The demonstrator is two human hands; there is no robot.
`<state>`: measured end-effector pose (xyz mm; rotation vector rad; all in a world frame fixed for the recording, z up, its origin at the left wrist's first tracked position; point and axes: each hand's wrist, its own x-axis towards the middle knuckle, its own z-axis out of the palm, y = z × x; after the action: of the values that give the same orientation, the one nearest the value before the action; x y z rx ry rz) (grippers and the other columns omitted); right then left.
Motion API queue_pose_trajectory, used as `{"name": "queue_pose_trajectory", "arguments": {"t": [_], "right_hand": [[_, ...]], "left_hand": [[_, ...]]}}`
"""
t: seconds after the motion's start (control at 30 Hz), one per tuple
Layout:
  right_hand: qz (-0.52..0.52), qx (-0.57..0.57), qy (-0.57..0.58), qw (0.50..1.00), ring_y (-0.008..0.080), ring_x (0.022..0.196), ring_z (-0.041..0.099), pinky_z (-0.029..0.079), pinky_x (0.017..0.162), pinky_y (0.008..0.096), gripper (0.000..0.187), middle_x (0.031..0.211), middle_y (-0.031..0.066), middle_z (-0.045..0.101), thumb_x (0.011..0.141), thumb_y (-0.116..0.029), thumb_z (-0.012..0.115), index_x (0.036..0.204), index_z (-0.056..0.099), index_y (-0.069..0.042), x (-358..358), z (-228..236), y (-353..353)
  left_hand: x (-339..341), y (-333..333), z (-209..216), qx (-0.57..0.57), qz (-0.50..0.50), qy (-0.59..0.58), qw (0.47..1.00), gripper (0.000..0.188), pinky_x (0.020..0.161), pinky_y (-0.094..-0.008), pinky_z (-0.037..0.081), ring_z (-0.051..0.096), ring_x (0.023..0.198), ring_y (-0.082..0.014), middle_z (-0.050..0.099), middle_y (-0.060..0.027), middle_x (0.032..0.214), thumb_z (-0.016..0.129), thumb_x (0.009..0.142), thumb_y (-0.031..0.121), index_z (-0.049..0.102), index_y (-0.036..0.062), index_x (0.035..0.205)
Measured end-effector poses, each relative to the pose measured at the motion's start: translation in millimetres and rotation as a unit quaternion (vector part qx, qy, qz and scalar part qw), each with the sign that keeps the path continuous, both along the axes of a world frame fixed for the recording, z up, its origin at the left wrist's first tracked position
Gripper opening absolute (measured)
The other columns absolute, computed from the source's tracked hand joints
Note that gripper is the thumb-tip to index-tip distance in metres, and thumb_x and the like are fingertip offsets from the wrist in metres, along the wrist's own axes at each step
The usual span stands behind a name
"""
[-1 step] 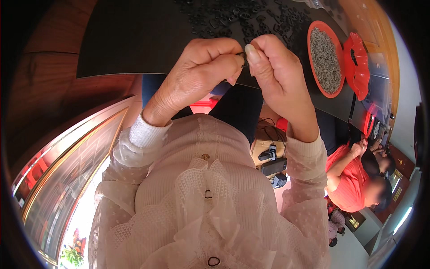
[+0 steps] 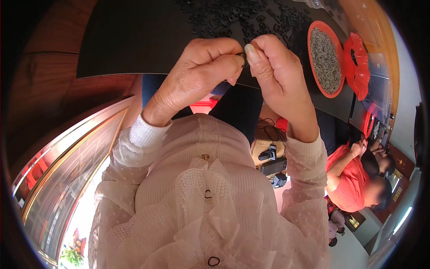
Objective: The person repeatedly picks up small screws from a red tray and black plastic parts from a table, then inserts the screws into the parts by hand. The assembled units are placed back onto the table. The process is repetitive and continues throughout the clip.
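Observation:
Both hands meet above the near edge of a black tabletop [image 2: 130, 40]. Between their fingertips sits a small black part [image 2: 244, 59], mostly covered by the fingers. My left hand [image 2: 204, 67] is closed in a pinch on it. From the other side my right hand [image 2: 280, 69] presses in, its thumb and bent forefinger at the same part; whether it grips a second small piece is hidden. Beyond the hands, many loose small black parts [image 2: 251, 18] are scattered on the tabletop. A round orange-red bowl [image 2: 312, 67] full of small grey pin-like pieces [image 2: 326, 62] stands to the right.
A red wavy-rimmed dish [image 2: 362, 67] stands right of the bowl, near clear plastic bags [image 2: 380, 85]. Below the right forearm, a wooden stool [image 2: 260, 148] holds dark devices [image 2: 273, 167] and cables. Another person in a red shirt [image 2: 347, 179] sits at the far right.

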<state>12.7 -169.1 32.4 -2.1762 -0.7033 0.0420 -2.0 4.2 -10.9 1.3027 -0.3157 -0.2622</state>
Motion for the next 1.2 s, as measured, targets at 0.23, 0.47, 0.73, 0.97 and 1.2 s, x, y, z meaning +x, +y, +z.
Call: {"name": "queue_pose_trajectory", "arguments": {"t": [0.23, 0.47, 0.73, 0.97, 1.2], "right_hand": [[0.001, -0.013, 0.015, 1.000, 0.0321, 0.059, 0.053, 0.041, 0.053, 0.0359, 0.019, 0.066, 0.0153, 0.052, 0.094, -0.016, 0.055, 0.084, 0.048, -0.001, -0.1, 4.2, 3.7], [-0.049, 0.094, 0.114, 0.988, 0.0132, 0.057, 0.045, 0.040, 0.053, 0.0259, 0.012, 0.066, 0.0073, 0.050, 0.093, -0.013, 0.057, 0.093, 0.054, -0.001, -7.1, 0.1, -7.2], [0.010, 0.061, 0.041, 0.997, 0.0163, 0.057, 0.049, 0.041, 0.053, 0.0276, 0.007, 0.068, 0.0080, 0.051, 0.090, -0.004, 0.058, 0.090, 0.052, -0.001, -3.0, -1.5, -4.7], [-0.007, 0.064, 0.107, 0.992, 0.0131, 0.057, 0.049, 0.040, 0.052, 0.0268, 0.006, 0.065, 0.0060, 0.050, 0.091, -0.004, 0.055, 0.087, 0.051, -0.001, -4.8, -0.4, -3.5], [-0.024, 0.159, 0.298, 0.941, 0.0054, 0.059, 0.045, 0.038, 0.053, 0.0220, 0.016, 0.066, -0.0002, 0.050, 0.095, -0.014, 0.054, 0.086, 0.054, 0.000, -0.7, 3.6, -9.9]], "left_hand": [[-0.8, 2.2, 3.3, 0.006, -0.011, 0.033, 0.999, 0.015, 0.052, -0.0224, 0.039, 0.048, 0.056, -0.0062, 0.054, -0.0016, 0.061, 0.051, 0.084, 0.007, 0.056, -0.0002, 0.073], [0.6, -1.5, 9.0, 0.001, -0.004, 0.035, 0.999, 0.016, 0.047, -0.0209, 0.038, 0.047, 0.052, -0.0056, 0.056, -0.0017, 0.062, 0.050, 0.086, 0.008, 0.058, 0.0012, 0.074], [1.2, -0.6, 6.0, 0.010, -0.019, 0.049, 0.999, 0.014, 0.047, -0.0202, 0.037, 0.047, 0.053, -0.0048, 0.056, -0.0012, 0.062, 0.050, 0.084, 0.006, 0.056, 0.0017, 0.072], [2.1, -1.3, 3.6, 0.036, -0.017, 0.022, 0.999, 0.014, 0.048, -0.0205, 0.036, 0.047, 0.053, -0.0044, 0.056, -0.0004, 0.061, 0.047, 0.082, 0.005, 0.055, 0.0005, 0.072], [5.1, -3.3, 7.5, 0.022, -0.024, 0.040, 0.999, 0.014, 0.048, -0.0209, 0.036, 0.047, 0.054, -0.0044, 0.055, -0.0004, 0.061, 0.046, 0.082, 0.005, 0.055, 0.0007, 0.072]]}}
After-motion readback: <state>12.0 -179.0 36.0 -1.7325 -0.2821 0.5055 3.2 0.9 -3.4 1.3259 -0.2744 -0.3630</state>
